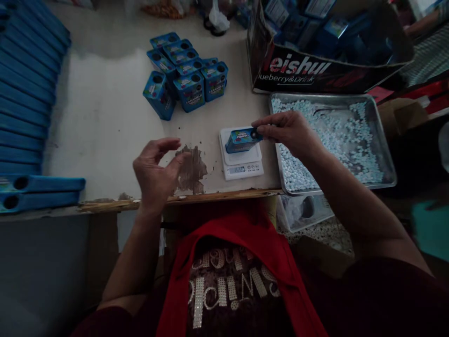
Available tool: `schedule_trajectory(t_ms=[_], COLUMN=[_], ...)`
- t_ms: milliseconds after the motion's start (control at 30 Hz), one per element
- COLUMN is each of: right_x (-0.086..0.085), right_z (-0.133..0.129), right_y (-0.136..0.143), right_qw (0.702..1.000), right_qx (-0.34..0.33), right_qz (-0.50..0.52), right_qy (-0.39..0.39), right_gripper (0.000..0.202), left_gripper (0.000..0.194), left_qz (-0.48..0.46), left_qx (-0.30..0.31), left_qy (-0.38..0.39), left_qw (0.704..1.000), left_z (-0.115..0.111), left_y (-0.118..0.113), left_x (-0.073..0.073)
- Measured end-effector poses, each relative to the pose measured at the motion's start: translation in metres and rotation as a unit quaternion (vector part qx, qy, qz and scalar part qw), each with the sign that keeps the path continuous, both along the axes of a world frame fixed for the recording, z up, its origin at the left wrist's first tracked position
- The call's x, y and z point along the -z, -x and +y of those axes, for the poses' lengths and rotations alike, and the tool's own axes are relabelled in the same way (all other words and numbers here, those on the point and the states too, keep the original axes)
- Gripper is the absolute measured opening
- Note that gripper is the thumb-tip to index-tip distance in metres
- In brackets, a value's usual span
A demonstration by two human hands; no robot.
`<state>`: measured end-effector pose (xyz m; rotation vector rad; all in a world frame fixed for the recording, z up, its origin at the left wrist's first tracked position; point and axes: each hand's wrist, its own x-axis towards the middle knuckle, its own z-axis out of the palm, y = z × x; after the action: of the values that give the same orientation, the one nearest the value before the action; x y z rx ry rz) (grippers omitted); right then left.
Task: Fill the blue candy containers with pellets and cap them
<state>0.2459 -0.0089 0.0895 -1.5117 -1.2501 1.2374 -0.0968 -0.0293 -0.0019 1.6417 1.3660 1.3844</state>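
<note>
A small blue box [241, 140] with a round dark hole in its top stands on the white digital scale [242, 169], whose display is lit. The fingers of my right hand [289, 132] reach in from the right and close on the box's top right end. My left hand [157, 164] hovers left of the scale, thumb and fingers apart, with nothing between them. Behind the scale several similar blue boxes [189, 93] stand in a loose group. To the right, a metal tray [388, 164] holds many small pale blue pieces.
Rows of blue boxes [28, 89] line the left side of the table [101, 107]. A black carton [336, 77] of blue boxes sits behind the tray. A wooden table edge [224, 194] runs in front of me. Below the tray is a clear plastic container [293, 213].
</note>
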Motion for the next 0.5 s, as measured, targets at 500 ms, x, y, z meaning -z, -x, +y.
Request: schedule_trajectory(t_ms=[500], right_x=[0.044], right_z=[0.061], right_y=[-0.022], right_qw=[0.898], right_qx=[-0.091], right_qz=[-0.383], right_qy=[-0.197], right_gripper=[0.029], left_gripper=[0.037], left_qz=[0.336], left_qx=[0.165], left_qy=[-0.078], left_qw=[0.924], left_z=[0.067], left_y=[-0.064], left_x=[-0.053])
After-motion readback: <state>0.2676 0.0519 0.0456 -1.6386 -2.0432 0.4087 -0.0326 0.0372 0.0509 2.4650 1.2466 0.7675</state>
